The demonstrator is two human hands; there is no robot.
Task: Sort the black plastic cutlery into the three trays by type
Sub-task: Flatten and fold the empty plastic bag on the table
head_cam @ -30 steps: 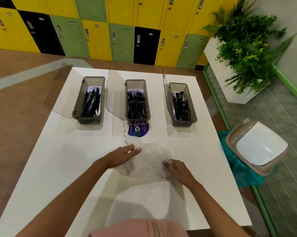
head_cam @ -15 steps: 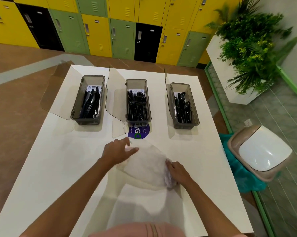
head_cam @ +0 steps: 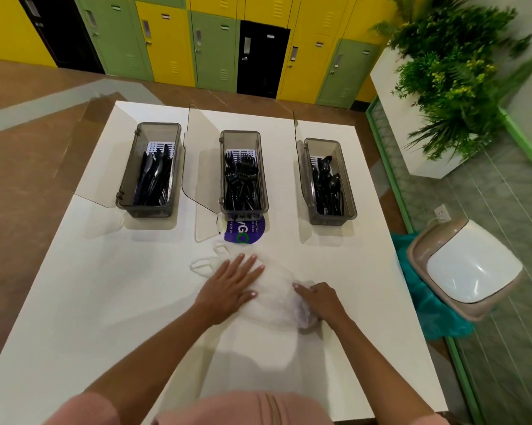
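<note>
Three smoky plastic trays stand in a row across the white table (head_cam: 74, 302), lids swung open. The left tray (head_cam: 126, 179) holds black knives (head_cam: 152, 182), the middle tray (head_cam: 263, 179) holds black forks (head_cam: 241, 182), the right tray (head_cam: 349, 191) holds black spoons (head_cam: 327, 185). Nearer me lies a crumpled clear plastic bag (head_cam: 273, 297). My left hand (head_cam: 231, 286) lies flat on the bag's left part, fingers straight. My right hand (head_cam: 321, 303) grips the bunched right end of the bag.
A round purple sticker (head_cam: 243, 233) shows just in front of the middle tray. A beige swing-lid bin (head_cam: 470, 268) with a teal liner stands on the floor to the right. A white planter (head_cam: 411, 111) with greenery and coloured lockers (head_cam: 212, 47) lie beyond the table.
My left hand has slid forward and flattened on the bag. My right hand has bunched the bag's right end tighter. The view has dipped slightly closer to the table.
</note>
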